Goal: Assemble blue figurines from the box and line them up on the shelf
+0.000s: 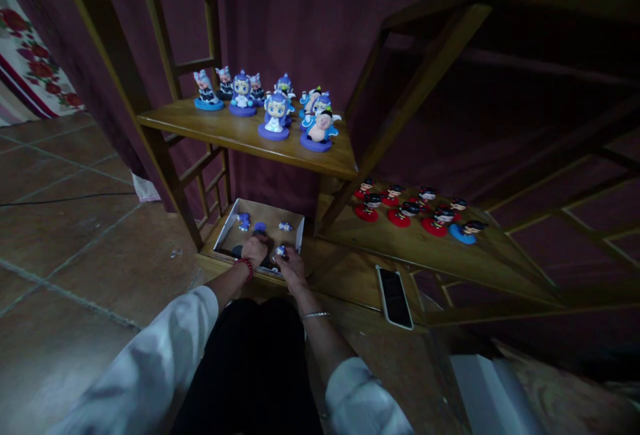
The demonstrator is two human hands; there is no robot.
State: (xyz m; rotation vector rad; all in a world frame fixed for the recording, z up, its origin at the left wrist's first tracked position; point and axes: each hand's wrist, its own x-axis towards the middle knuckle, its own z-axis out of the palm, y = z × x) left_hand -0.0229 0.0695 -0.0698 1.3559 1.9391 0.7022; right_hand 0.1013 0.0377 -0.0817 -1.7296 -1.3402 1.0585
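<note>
A shallow cardboard box [301,223] sits on the lowest shelf with both my hands in it. My right hand [291,266] pinches a small figurine [281,251] with purple and white parts at the box's right front. To its left, my left hand [255,249] is curled downward inside the box; whatever lies in its fingers is hidden. Just beyond it is a purple round base [259,227]. Loose in the box are a purple figurine [243,221] at the back left and a purple-and-white one [285,226] at the back right. A dark disc [237,250] lies left of my left hand.
Above the box, a wooden shelf [225,134] bears several figurines [275,115] on purple and blue bases. On the right shelf stand several black-haired figurines [442,219], mostly on red bases. A phone [395,296] lies near the lower shelf's front edge. Slanting wooden posts [165,168] frame the box.
</note>
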